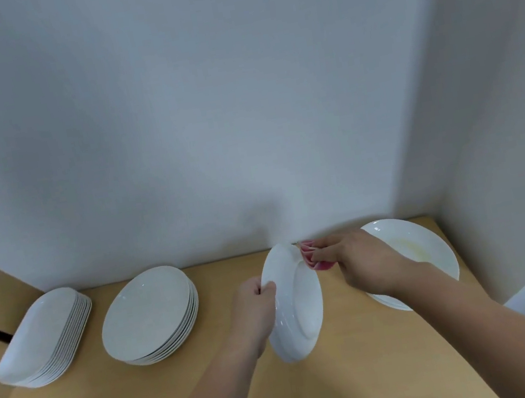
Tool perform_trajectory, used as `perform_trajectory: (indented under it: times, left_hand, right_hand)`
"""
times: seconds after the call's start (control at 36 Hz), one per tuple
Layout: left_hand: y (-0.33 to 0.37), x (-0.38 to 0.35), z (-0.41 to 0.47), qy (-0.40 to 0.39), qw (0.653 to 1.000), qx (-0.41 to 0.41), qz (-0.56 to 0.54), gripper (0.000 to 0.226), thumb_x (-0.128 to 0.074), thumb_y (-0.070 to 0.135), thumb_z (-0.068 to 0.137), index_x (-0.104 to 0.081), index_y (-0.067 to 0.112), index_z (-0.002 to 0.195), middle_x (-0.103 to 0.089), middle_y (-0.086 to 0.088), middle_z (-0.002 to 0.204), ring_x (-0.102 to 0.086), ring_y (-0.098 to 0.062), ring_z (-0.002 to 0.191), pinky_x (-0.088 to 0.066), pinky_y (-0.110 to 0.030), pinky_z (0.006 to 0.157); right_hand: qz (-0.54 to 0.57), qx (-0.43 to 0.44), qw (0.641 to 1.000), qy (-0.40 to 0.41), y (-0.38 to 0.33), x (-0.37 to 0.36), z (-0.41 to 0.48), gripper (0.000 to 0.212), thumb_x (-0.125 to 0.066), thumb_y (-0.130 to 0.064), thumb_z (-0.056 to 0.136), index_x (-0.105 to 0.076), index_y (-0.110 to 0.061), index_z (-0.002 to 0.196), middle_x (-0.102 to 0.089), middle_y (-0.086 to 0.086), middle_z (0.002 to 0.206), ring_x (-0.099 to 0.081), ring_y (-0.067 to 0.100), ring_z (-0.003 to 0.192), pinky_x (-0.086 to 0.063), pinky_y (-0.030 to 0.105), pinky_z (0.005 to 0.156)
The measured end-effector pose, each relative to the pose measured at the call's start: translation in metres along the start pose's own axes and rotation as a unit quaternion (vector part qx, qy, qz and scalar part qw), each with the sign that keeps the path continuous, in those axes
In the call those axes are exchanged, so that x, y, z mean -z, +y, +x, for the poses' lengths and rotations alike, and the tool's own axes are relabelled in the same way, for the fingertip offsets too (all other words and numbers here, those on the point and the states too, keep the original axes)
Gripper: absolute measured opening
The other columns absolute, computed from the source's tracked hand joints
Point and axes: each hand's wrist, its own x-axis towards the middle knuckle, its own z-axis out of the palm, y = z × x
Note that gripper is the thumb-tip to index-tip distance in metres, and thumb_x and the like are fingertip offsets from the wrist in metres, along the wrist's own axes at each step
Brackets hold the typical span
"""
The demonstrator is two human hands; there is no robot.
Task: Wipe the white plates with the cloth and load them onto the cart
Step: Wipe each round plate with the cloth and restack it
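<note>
My left hand (257, 306) grips the left rim of a white round plate (300, 303), which is held up on edge above the wooden table with its underside facing right. My right hand (356, 258) pinches a folded pink cloth (311, 257) against the plate's upper right rim. Behind my right forearm a large white plate (426, 243) with a faint yellowish smear lies flat on the table; part of it is hidden by the arm.
A stack of several round white plates (150, 314) stands left of centre on the wooden table (367, 371). Further left is a stack of several oblong white dishes (44, 338). White walls close the back and right. No cart is in view.
</note>
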Motion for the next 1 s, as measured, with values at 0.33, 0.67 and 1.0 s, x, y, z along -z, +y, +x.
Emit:
perform_trajectory:
  times: [0.33,0.67,1.0]
  left_hand:
    - [-0.007,0.020,0.010,-0.022,1.000,0.017,-0.009,0.020,-0.050,0.017,0.094,-0.066,0.006,0.094,-0.069,-0.018,0.094,-0.058,-0.023,0.079,-0.045,-0.035,0.073]
    - [-0.005,0.051,0.012,-0.044,0.967,-0.074,0.240,0.027,-0.058,0.014,0.081,-0.050,0.038,0.092,-0.055,0.021,0.080,-0.053,0.003,0.072,-0.034,-0.015,0.052]
    - [-0.029,0.064,0.016,-0.032,0.966,-0.080,0.243,0.036,-0.060,0.012,0.088,-0.045,0.038,0.107,-0.047,0.024,0.081,-0.048,0.013,0.068,-0.038,-0.001,0.057]
  right_hand:
    - [-0.012,0.016,1.000,-0.007,-0.011,-0.017,0.021,0.053,-0.051,0.011,0.073,-0.074,-0.022,0.108,-0.060,-0.012,0.132,-0.057,0.011,0.119,-0.048,0.031,0.090]
    - [0.015,0.036,0.999,-0.005,-0.034,-0.063,0.054,0.055,-0.053,0.008,0.082,-0.066,-0.025,0.123,-0.050,-0.014,0.142,-0.051,0.008,0.126,-0.046,0.032,0.098]
    - [-0.029,0.120,0.986,-0.114,-0.033,-0.115,0.084,0.071,-0.042,0.005,0.084,-0.038,-0.027,0.147,-0.018,-0.011,0.159,-0.016,0.013,0.146,-0.017,0.034,0.118]
